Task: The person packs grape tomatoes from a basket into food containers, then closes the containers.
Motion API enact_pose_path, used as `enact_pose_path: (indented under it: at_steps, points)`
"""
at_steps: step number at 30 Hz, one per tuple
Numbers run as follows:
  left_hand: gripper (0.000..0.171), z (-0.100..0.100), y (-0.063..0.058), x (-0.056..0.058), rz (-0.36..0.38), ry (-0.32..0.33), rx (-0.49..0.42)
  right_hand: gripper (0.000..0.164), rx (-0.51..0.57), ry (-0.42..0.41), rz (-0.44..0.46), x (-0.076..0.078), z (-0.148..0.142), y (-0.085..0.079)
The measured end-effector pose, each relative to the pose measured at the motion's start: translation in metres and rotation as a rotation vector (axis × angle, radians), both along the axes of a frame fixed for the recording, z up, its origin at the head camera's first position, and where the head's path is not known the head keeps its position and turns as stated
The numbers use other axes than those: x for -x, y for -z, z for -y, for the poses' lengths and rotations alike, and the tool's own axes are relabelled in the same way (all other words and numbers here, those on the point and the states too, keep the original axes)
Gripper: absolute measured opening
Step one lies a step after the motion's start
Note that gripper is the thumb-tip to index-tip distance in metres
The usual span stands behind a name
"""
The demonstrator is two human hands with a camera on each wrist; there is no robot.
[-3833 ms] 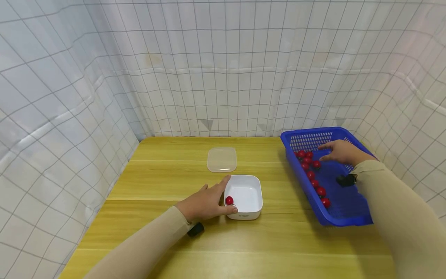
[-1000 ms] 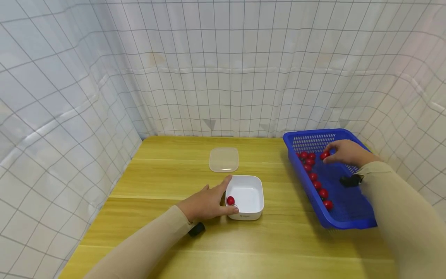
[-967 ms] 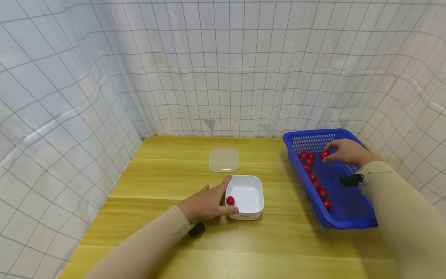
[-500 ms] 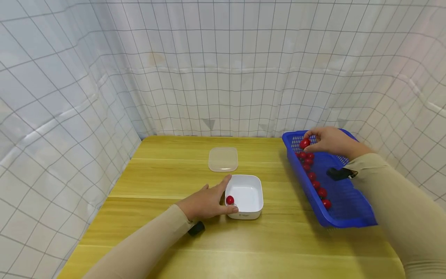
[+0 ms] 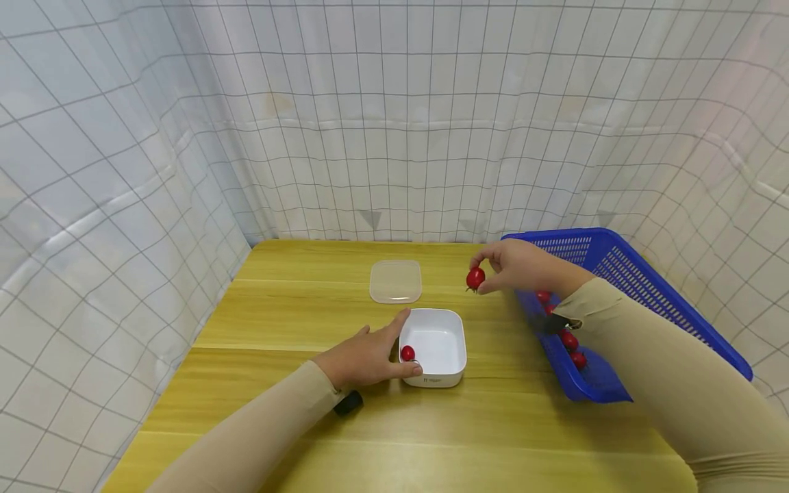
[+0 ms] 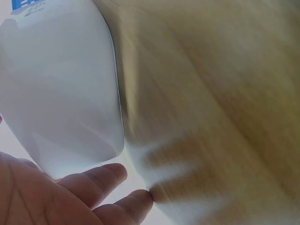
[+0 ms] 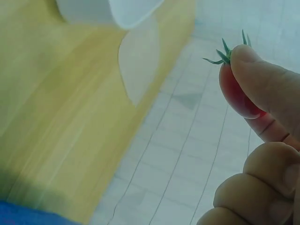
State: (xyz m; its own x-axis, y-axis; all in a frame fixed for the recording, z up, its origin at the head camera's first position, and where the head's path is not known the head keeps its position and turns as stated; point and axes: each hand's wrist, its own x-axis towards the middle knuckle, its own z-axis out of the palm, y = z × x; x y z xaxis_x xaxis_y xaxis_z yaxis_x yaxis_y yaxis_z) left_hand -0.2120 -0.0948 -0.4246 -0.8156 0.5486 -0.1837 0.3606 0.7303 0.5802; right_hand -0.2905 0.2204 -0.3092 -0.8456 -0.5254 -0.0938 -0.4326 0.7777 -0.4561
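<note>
My right hand [image 5: 524,267] pinches a red cherry tomato [image 5: 475,278] between thumb and fingertips, above the table to the left of the blue basket [image 5: 668,284]. In the right wrist view the green calyx of the held cherry tomato [image 7: 236,96] stands out past the thumb. My left hand [image 5: 365,357] rests against the left side of a white square box [image 5: 434,381], thumb along the near rim and index finger at the far left corner. One cherry tomato lies inside at the box's left. The left wrist view shows two fingers beside the box wall [image 6: 61,89].
A translucent lid [image 5: 396,281] lies flat behind the box. Several cherry tomatoes [image 5: 578,360] line the basket's left side, partly hidden by the right arm. The wooden table [image 5: 296,301] meets a white checked curtain [image 5: 394,137] at the back and sides.
My right hand has picked a cherry tomato from the basket and carried it left over the basket's rim, above the table. The left hand and the box have stayed in place.
</note>
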Motion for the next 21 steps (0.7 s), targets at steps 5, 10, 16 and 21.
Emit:
enact_pose_path:
  at_steps: [5, 10, 16, 21]
  points:
    - [0.114, 0.0, 0.0, 0.0, 0.006, -0.004, 0.014, 0.031, 0.003, -0.064, 0.039, -0.004, 0.021, 0.005]
    - [0.115, 0.0, 0.0, 0.0, 0.008, -0.001, 0.023, 0.033, -0.008, -0.116, 0.062, -0.007, 0.036, 0.012]
    - [0.115, -0.001, 0.0, 0.001, 0.001, 0.011, 0.027, 0.035, -0.034, -0.142, 0.068, -0.011, 0.051, 0.022]
    - [0.115, -0.001, 0.001, 0.003, -0.005, 0.022, 0.021, 0.035, -0.063, -0.17, 0.084, -0.015, 0.061, 0.024]
